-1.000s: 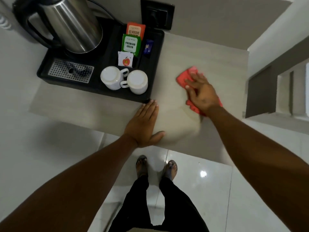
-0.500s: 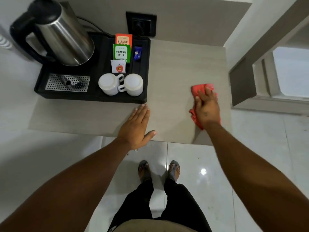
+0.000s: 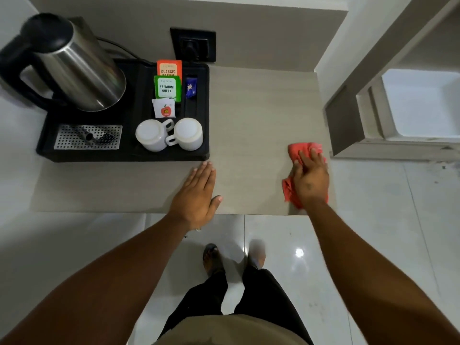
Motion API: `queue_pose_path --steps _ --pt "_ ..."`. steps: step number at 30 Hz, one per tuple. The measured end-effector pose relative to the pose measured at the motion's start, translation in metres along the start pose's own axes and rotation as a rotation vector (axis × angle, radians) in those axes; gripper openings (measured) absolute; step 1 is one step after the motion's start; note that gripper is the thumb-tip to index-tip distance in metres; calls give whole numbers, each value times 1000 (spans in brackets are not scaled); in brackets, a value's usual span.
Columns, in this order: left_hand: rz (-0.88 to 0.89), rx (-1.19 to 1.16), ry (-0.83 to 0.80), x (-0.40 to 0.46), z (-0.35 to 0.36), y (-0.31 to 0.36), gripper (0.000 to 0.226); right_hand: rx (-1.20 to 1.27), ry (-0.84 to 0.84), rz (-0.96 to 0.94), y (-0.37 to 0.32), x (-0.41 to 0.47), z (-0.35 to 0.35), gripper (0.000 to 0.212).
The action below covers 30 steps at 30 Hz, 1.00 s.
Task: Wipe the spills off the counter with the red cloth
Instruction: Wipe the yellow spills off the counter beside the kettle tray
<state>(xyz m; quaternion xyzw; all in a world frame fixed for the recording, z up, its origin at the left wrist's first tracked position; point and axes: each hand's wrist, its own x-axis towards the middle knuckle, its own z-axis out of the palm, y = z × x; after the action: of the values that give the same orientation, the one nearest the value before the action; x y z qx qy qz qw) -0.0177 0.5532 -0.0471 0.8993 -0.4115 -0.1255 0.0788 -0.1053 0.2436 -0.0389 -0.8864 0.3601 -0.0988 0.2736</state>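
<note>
**Fingers of both hands flat on the counter, red cloth under the right**

Fingers (image 3: pixel 307 159) of my right hand (image 3: pixel 311 179) lie spread slightly apart and pressed down on the red cloth (image 3: pixel 302 148), holding it flat against the counter (image 3: pixel 261 115) rather than gripping it in a fist. The cloth sits near the counter's right edge, towards the front corner. It is bunched and elongated: its long axis runs roughly front to back, from a crumpled end showing beyond my fingertips to a second tail emerging at the left of my wrist, close to the front edge. The far end points away from me, towards the wall. Most of its middle is hidden beneath my palm.

My left hand (image 3: pixel 195 195) rests palm down on the counter near the front edge, well apart from the cloth. Its fingers (image 3: pixel 205 175) are straight and held together, the thumb angled out to the right; they hold nothing. The fingertips lie just beside the front right corner of the black tray (image 3: pixel 124 155); whether they touch it I cannot tell.

On the tray stand a steel kettle (image 3: pixel 82 70) with a black handle, two white cups (image 3: pixel 169 134) turned upside down and touching each other, a perforated metal drip plate (image 3: pixel 88 136), and upright sachets (image 3: pixel 167 87), one marked "Premium Green". A black wall socket (image 3: pixel 193 44) is set behind the tray. No spill is distinguishable on the pale counter surface.
</note>
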Motion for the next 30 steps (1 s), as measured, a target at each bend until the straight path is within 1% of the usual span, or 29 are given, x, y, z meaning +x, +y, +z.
queue_pose_path --steps 2,4,5,7,9,10,11,14,15,19,22,24,26,28,30 --pt "-7 6 -15 0 1 0 77 24 25 72 -35 4 18 45" --pt "-4 -4 -15 1 1 -1 77 34 -11 16 -67 -11 37 47" --pt "-1 -9 -12 2 1 -1 77 30 -51 -49 -78 -25 45 46" --pt "1 -15 -5 2 1 -1 78 10 -149 -258 -84 -59 51 43" --pt "3 -13 12 1 2 -2 79 -9 -220 -437 -63 -80 44 39" --pt "0 -12 21 2 3 -1 80 -27 -233 -466 -44 -83 35 38" --pt "-7 -16 32 2 4 -1 80 -47 -227 -441 -24 -82 24 37" --pt "-50 -58 49 7 6 9 81 -19 -123 -208 28 -58 -15 36" --pt "-55 -62 51 11 7 16 82 -1 -106 -160 38 -47 -25 35" --pt "14 -59 15 52 12 71 82 79 -75 -89 45 -6 -48 33" --pt "103 -73 -4 110 7 126 82 169 46 -40 49 33 -76 31" --pt "170 -61 25 158 -4 165 81 224 118 -28 57 65 -104 30" --pt "227 -60 63 214 -18 209 82 225 187 -50 76 108 -137 31" --pt "283 -87 104 275 -32 257 80 202 230 -27 99 157 -171 33" --pt "303 -127 114 329 -42 297 79 171 222 15 121 203 -190 36"
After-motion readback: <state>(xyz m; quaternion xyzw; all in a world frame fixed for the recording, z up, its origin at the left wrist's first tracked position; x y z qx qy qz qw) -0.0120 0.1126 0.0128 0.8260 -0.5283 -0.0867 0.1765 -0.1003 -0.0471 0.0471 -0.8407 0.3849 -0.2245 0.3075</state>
